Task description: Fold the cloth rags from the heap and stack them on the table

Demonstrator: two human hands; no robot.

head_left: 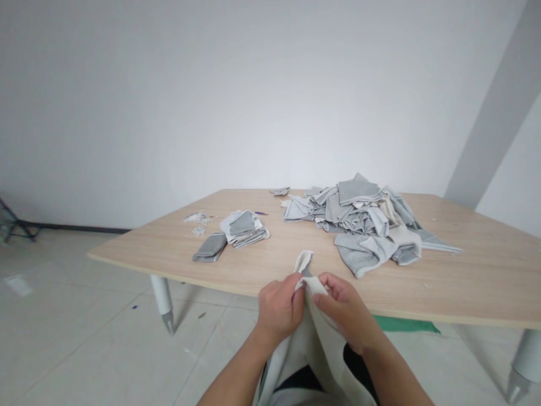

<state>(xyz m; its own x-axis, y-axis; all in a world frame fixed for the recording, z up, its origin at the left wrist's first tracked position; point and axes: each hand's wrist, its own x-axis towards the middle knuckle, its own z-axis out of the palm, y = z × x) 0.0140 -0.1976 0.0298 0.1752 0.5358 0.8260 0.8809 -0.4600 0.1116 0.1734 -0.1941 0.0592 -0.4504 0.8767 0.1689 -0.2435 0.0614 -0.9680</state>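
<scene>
Both hands hold an off-white and grey piece of fabric (323,332) in front of me at the table's near edge. My left hand (281,307) is closed, its thumb and fingers pinching the cloth edge. A tiny dark spot shows by that thumb, too small to make out. Close beside it, my right hand (344,307) grips the same cloth between thumb and curled fingers. One end of the fabric sticks up beyond the hands over the tabletop, while the rest hangs down toward my lap.
On the wooden table (270,265), a heap of grey cloths (359,208) lies to the right. At left are a folded stack (245,228), a dark grey folded cloth (210,247), white scraps (198,217) and a thin purple item (261,213). Something green (406,325) shows below the edge.
</scene>
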